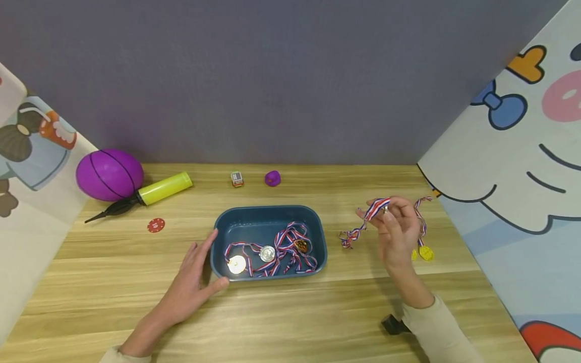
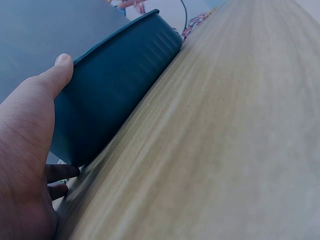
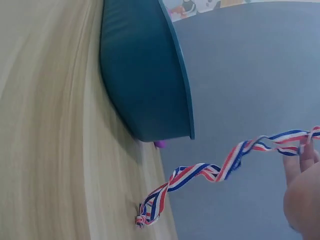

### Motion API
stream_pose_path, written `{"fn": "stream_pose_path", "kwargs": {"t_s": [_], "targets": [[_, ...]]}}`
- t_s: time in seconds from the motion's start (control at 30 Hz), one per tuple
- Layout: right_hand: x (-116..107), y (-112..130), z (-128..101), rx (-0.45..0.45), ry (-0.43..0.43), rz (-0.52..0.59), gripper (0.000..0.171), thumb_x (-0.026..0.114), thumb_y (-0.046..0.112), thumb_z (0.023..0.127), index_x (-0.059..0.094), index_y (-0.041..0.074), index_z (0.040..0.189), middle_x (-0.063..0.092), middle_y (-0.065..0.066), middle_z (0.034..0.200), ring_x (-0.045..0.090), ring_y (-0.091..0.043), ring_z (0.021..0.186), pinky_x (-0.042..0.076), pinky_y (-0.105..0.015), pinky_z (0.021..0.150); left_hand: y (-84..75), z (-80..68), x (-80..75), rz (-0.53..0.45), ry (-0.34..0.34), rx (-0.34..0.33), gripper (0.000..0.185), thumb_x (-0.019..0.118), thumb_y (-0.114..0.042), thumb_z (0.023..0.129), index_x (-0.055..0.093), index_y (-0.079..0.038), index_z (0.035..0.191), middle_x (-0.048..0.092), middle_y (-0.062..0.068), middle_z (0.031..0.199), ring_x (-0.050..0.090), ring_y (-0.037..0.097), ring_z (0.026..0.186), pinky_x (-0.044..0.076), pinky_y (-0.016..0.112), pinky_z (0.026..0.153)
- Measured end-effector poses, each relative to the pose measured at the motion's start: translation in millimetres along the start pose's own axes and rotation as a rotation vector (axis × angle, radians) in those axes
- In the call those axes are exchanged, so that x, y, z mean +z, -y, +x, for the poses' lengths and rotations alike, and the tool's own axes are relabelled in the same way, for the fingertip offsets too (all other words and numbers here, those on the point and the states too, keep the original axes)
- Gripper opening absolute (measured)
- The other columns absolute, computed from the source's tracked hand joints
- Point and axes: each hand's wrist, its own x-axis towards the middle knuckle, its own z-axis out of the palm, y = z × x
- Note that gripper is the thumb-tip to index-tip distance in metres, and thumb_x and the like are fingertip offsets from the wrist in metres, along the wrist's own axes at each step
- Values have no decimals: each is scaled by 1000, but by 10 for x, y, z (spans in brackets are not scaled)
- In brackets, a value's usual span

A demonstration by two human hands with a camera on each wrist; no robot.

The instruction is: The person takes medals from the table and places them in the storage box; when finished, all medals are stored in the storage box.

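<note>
Right hand pinching medal ribbon up beside blue tray, gold medal dangling; left hand relaxed, bracing tray. Ribbon's trailing end risking snagging, probably.

Setting: staged recording booth, not a lived-in room. Wood-grain surface boxed in on three sides: plain grey-purple backdrop behind, cartoon-printed panels left and right. Props are toy-like and unrelated: purple ball, yellow hand pump, red chip, blue tub holding ribboned medals.
</note>
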Motion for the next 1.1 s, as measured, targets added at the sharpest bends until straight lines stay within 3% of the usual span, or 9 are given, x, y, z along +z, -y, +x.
{"fn": "stream_pose_path", "kwargs": {"t_s": [0.07,0.17,0.27,0.33,0.43,0.63,0.73,1.1], "targets": [[24,-12,-17,13,-4,11,18,56,-12,100,59,-13,117,76,-26,104,81,-31,86,71,-48,77,-1,-1,-2,0,-2,4,110,87,-36,95,16,-33,180,33,19,180,22,61,162,11,73,134],[44,-25,-38,42,-6,34,15,54,-10,102,58,-11,116,75,-26,102,77,-25,66,66,-34,54,-4,-1,-3,-2,-3,6,110,87,-35,95,16,-33,180,34,19,179,23,61,161,10,71,134],[56,-37,-46,56,5,0,14,52,-10,103,58,-10,116,76,-26,99,65,-16,49,48,-22,35,-9,-2,-3,-4,-4,2,110,87,-35,95,17,-33,180,34,19,179,23,61,161,10,72,134],[59,-43,-44,51,6,-54,14,54,-12,102,60,-11,115,78,-25,96,57,-11,43,35,-21,30,-11,-2,-3,-5,-4,1,110,87,-34,95,17,-33,180,34,19,179,23,61,161,10,72,134],[64,-43,-29,18,-2,-161,16,60,-17,99,64,-15,114,80,-21,93,56,-7,46,29,-18,33,-10,1,-3,-2,-4,2,110,87,-35,95,17,-33,180,34,19,179,23,61,161,10,72,134],[86,-30,16,-31,-63,-383,26,72,-22,87,71,-22,113,81,-10,93,77,-10,74,56,-14,57,-7,5,-2,0,-4,5,110,87,-35,95,16,-33,180,34,19,179,23,60,162,10,71,135],[106,-23,36,-47,-72,-479,29,73,-21,84,71,-23,113,79,-6,91,75,-8,72,59,-14,60,-11,4,-3,-2,-3,1,110,87,-35,95,16,-33,180,33,19,179,22,61,162,10,73,134],[263,95,200,-59,-16,-543,32,72,-21,83,71,-24,115,73,-5,87,80,-12,70,64,-21,60,-13,3,-4,-4,5,-11,110,86,-38,96,16,-35,180,32,19,180,17,63,162,12,80,130]]}}
